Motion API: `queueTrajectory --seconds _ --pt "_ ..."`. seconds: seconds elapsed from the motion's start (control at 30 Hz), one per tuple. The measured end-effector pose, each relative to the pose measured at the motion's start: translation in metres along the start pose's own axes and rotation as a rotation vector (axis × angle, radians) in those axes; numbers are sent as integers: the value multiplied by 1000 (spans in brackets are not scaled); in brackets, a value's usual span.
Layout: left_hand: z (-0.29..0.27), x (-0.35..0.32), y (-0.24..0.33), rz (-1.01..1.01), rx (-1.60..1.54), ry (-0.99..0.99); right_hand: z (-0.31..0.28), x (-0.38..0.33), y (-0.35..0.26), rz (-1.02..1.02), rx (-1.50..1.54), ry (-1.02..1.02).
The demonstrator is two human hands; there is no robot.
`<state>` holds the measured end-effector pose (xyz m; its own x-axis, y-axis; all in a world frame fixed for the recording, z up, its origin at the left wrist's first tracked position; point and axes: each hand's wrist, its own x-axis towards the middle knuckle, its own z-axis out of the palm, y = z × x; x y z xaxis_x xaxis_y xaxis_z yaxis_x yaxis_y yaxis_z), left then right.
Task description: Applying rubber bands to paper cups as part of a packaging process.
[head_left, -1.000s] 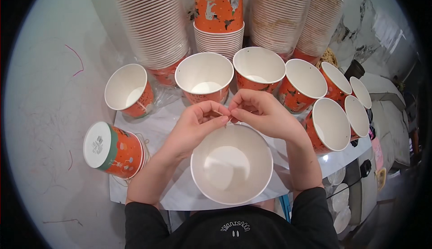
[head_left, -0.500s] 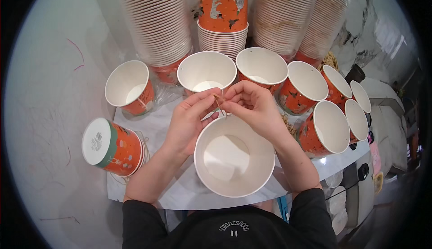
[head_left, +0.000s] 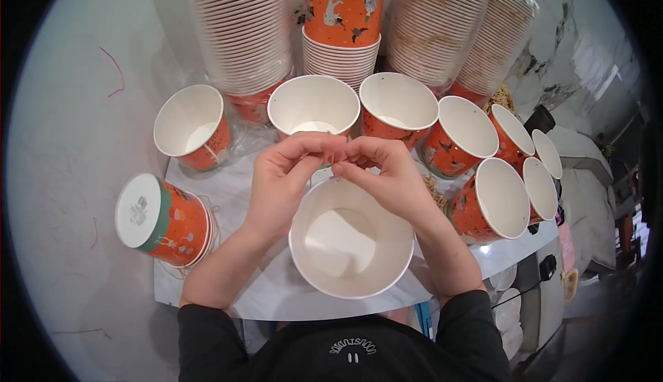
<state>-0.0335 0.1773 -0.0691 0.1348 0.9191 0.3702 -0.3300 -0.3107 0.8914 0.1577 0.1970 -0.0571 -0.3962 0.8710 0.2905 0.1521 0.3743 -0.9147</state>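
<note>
My left hand [head_left: 282,178] and my right hand [head_left: 387,175] meet fingertip to fingertip over the far rim of a large white-lined paper bucket [head_left: 352,282]. Both are closed in a pinch on a thin, light-brown string [head_left: 334,155], which the fingers mostly hide. Upright on the table and open at the top, the bucket stands in front of me with nothing seen inside. Just beyond my fingers is another orange paper bucket [head_left: 314,104], its rim partly behind my left hand.
More orange buckets [head_left: 492,199] curve around the right side of the white table [head_left: 276,292]. At the left lies a tilted bucket stack [head_left: 166,220] with loose string beside it. Tall plastic-wrapped stacks [head_left: 238,33] and an upside-down bucket [head_left: 344,9] stand at the back.
My fingertips have come closer together, and the strand seen between them before is now mostly covered. The view has shifted slightly.
</note>
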Motion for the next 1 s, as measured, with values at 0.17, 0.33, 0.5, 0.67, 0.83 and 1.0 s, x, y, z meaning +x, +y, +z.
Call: queueTrajectory --seconds 0.17,0.33,0.5,0.67,0.83,1.0 --pt "-6 3 6 34 110 -144 4 2 4 3 39 -83" --pt "-20 7 26 -203 196 -143 8 4 1 39 148 -148" --pt "-19 7 30 -293 325 -176 6 2 -2 18 80 -135" --pt "-16 3 28 -200 436 -65 8 3 0 -8 3 -150" --pt "-19 3 32 -195 594 -90 9 3 2 -3 36 -169" --pt "-24 13 25 -254 455 -174 2 1 4 50 82 -153"
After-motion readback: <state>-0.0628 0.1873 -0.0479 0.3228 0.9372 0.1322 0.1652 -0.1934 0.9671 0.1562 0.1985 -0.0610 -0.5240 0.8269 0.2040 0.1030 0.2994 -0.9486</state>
